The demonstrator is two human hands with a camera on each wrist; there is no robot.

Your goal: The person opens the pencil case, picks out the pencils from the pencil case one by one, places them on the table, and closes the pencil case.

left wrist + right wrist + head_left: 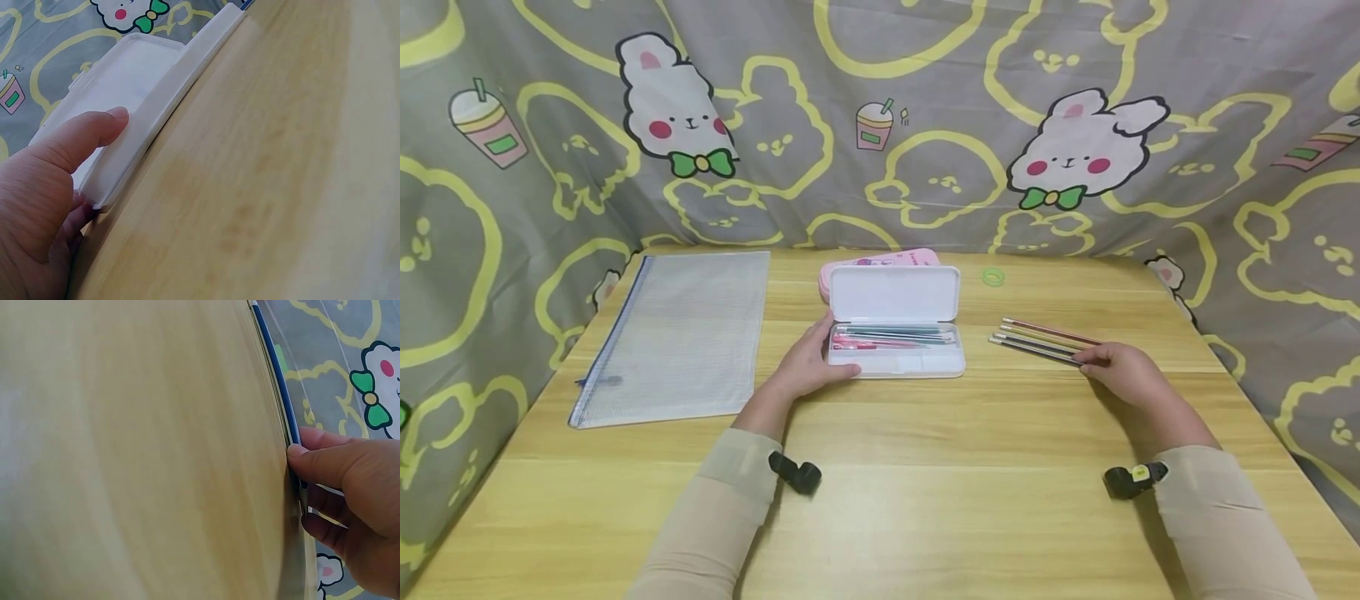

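Note:
A white pencil case (872, 364) stands with its lid raised, holding several teal and pink pens or pencils (891, 335). My left hand (811, 358) grips its left end, the thumb along the front wall and the other fingers around the side. In the left wrist view that thumb (103, 128) lies against the white front wall. To the right, several pencils (1037, 349) in red, yellow and dark colours lie side by side on the table. At their right ends my right hand (1123, 371) pinches them; the right wrist view shows a blue pencil (278, 372) between thumb and fingers.
Behind the raised lid is a pink case (917, 257), partly hidden. A green ring-shaped band (993, 277) lies right of it. On the left lies a translucent mesh zip pouch (688, 333). A patterned curtain (940, 108) encloses the wooden table (940, 517).

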